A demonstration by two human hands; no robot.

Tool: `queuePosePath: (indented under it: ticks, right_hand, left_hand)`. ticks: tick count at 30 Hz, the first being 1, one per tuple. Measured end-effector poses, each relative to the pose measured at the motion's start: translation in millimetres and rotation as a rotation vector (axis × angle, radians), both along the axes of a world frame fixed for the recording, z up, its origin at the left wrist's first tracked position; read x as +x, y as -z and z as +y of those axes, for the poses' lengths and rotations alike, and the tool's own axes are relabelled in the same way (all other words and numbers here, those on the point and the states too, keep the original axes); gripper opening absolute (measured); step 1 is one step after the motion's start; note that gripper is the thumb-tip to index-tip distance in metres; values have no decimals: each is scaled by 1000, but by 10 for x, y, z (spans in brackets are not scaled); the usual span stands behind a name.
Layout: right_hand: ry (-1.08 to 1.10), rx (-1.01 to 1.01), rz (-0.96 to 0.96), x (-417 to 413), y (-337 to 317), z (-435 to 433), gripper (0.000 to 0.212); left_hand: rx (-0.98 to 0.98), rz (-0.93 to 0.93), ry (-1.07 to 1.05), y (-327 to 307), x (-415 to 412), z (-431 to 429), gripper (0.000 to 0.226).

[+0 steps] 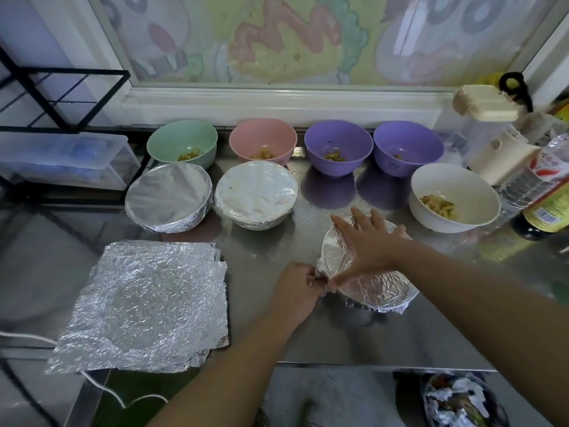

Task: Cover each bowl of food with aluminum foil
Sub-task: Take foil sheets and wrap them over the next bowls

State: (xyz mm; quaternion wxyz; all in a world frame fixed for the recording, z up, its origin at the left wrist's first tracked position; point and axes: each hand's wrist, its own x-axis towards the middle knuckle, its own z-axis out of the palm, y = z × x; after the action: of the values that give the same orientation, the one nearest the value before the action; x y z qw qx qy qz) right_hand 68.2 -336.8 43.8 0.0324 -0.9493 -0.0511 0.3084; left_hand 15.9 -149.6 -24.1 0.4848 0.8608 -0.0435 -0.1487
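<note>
A foil-covered bowl (374, 288) stands near the front of the steel counter (308, 340). My right hand (368, 246) lies flat on its top with fingers spread. My left hand (297, 288) pinches the foil edge at the bowl's left side. Two other foil-covered bowls (168, 201) (256, 195) stand in the middle row. Uncovered bowls with food stand behind: green (182, 140), pink (262, 138), two purple (338, 143) (408, 144), and a white one (455, 195) at the right. A stack of foil sheets (144, 306) lies at the front left.
A black wire rack (61, 87) and clear plastic box (64, 158) stand at the left. Bottles (545, 192) and a cream appliance (495, 140) crowd the right. A white cord (101, 392) hangs off the front edge. Crumpled foil in a bin (462, 399) sits below.
</note>
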Motion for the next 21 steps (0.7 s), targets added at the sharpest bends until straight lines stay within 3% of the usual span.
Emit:
queuePosePath:
  ticks: [3, 7, 12, 21]
  right_hand:
    - [0, 6, -2, 0, 2, -2, 156]
    - [2, 12, -8, -2, 19, -10, 155]
    - [12, 10, -14, -12, 33, -6, 155]
    - [39, 11, -23, -23, 51, 2, 155]
  left_hand:
    - [114, -27, 15, -29, -4, -36, 12]
    - [85, -23, 32, -60, -12, 35, 33]
    - [238, -111, 58, -101, 58, 23, 20]
    - [266, -198, -76, -22, -92, -139, 16]
